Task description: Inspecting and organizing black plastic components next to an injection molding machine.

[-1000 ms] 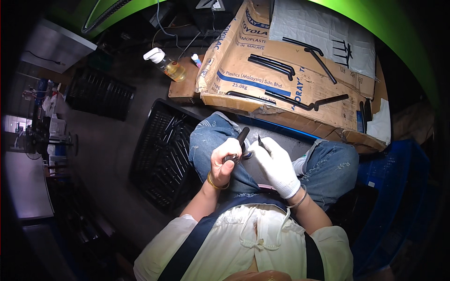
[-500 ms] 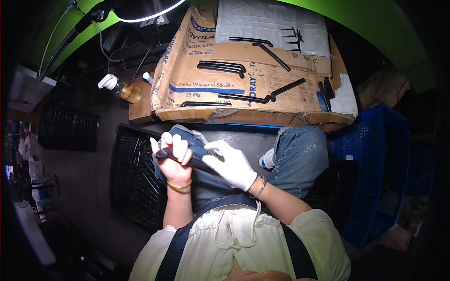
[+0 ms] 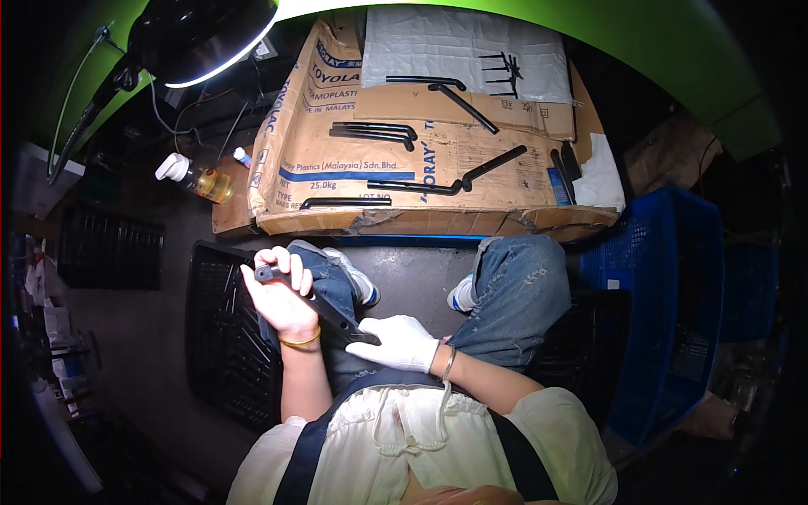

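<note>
My right fingers (image 3: 368,327) are in a white knit glove (image 3: 406,343), silvery bangle (image 3: 449,364) just past the cuff, gold-coloured bangle (image 3: 300,342) on my left. Baggy cream top (image 3: 358,454) with a drawstring (image 3: 410,445) tied in front, dark navy straps (image 3: 296,463), pretty beat-up ripped blue jeans (image 3: 526,286), white-and-blue shoes (image 3: 461,297).

I see both hands raised in front of the body, near each other but not touching. The left hand (image 3: 284,303) is bare, its palm turned upward; the fingers (image 3: 290,263) are bent inward in a loose grip, and the thumb (image 3: 250,282) stands out to the left. The left forearm (image 3: 305,379) goes almost straight forward. The right hand (image 3: 404,342), gloved in white, shows me its back and points leftward. The right forearm (image 3: 484,376) comes slantwise from the lower right.
</note>
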Motion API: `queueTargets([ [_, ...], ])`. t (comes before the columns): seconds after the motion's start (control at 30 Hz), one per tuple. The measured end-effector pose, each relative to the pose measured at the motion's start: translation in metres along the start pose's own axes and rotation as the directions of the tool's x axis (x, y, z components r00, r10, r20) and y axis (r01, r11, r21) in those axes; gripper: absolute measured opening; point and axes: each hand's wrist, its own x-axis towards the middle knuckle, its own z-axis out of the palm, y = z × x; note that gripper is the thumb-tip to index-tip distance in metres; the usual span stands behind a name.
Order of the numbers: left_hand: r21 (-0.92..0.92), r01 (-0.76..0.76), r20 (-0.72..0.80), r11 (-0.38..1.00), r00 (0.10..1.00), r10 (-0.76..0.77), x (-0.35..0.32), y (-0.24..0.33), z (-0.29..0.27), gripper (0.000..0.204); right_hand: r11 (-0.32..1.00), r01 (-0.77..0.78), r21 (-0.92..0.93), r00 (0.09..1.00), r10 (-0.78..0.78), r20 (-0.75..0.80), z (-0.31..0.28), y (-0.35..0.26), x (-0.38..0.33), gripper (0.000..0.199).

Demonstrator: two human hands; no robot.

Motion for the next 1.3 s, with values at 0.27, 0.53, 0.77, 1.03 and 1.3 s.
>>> queueTargets([
  [0.27, -0.133, 0.041, 0.026, 0.990, 0.999, -0.038, 0.012, 0.007, -0.023, 0.046, 0.998, 0.029, 0.060, 0.999, -0.031, 0.028, 0.001, 0.008, -0.003, 0.045],
  [0.53, 0.053, 0.381, -0.129, 0.923, 0.919, -0.371, -0.020, -0.047, 0.010, 0.039, 0.995, -0.007, 0.099, 0.986, 0.024, -0.167, 0.000, 0.021, 0.000, 0.042],
  [0.77, 0.031, 0.286, -0.128, 0.958, 0.951, -0.280, -0.008, -0.045, 0.008, 0.040, 0.977, 0.019, 0.212, 0.982, 0.021, -0.187, -0.002, 0.024, -0.003, 0.036],
  [1.03, 0.162, 0.373, -0.143, 0.913, 0.925, -0.352, -0.014, -0.068, 0.012, 0.034, 0.929, 0.051, 0.368, 0.896, 0.120, -0.427, -0.001, 0.035, 0.003, 0.027],
  [1.3, 0.410, 0.365, 0.038, 0.836, 0.909, -0.415, -0.026, -0.083, 0.024, 0.047, 0.953, 0.296, 0.060, 0.708, -0.177, -0.683, -0.011, 0.033, 0.008, 0.018],
])
